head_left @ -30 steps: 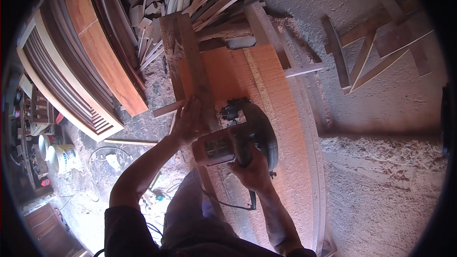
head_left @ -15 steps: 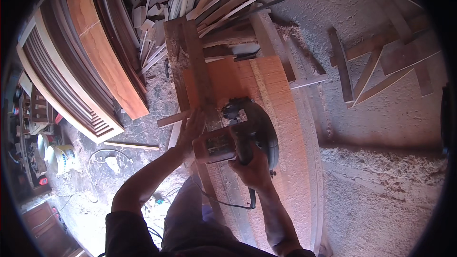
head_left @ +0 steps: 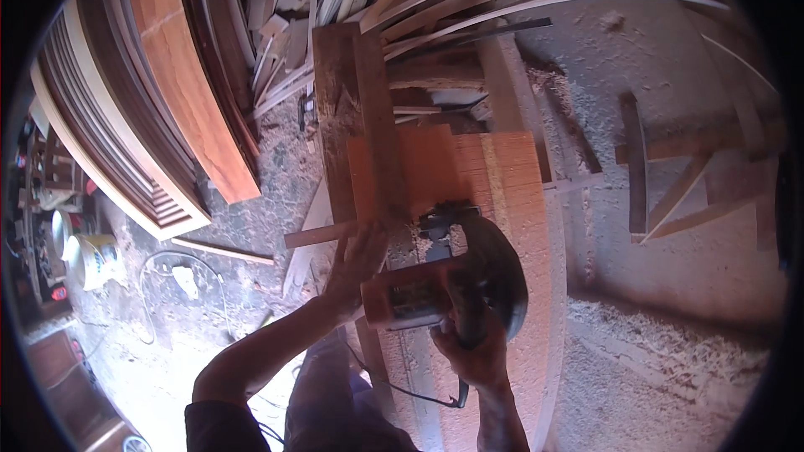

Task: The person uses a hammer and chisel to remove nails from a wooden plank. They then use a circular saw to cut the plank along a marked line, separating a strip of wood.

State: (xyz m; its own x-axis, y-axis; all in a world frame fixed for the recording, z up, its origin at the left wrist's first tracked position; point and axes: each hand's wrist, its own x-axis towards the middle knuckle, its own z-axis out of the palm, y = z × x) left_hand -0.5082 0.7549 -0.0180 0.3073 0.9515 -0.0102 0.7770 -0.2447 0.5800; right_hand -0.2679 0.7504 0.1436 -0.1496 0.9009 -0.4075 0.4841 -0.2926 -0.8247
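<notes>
My right hand [head_left: 476,350] is closed around the rear handle of a circular saw [head_left: 405,295], which has a reddish motor body and a dark round blade guard. The saw sits on an orange-brown wooden board [head_left: 511,201]. To the left of the saw, my left hand [head_left: 358,261] lies with its fingers stretched out over a thin wooden strip [head_left: 315,236] that juts past the board's left edge. The blade and the cut are hidden under the saw. A black power cord [head_left: 419,396] runs from the handle toward my legs.
Behind the board stands a thick dark beam [head_left: 337,92] beside a heap of offcuts [head_left: 289,0]. Louvred frames [head_left: 109,134] and a long plank [head_left: 188,100] lean at the left. White buckets [head_left: 90,259] stand lower left; a wooden frame [head_left: 636,172] lies on the right.
The view has shifted, so the board, saw and both hands appear lower and further right. My hands keep about the same places on the saw and strip.
</notes>
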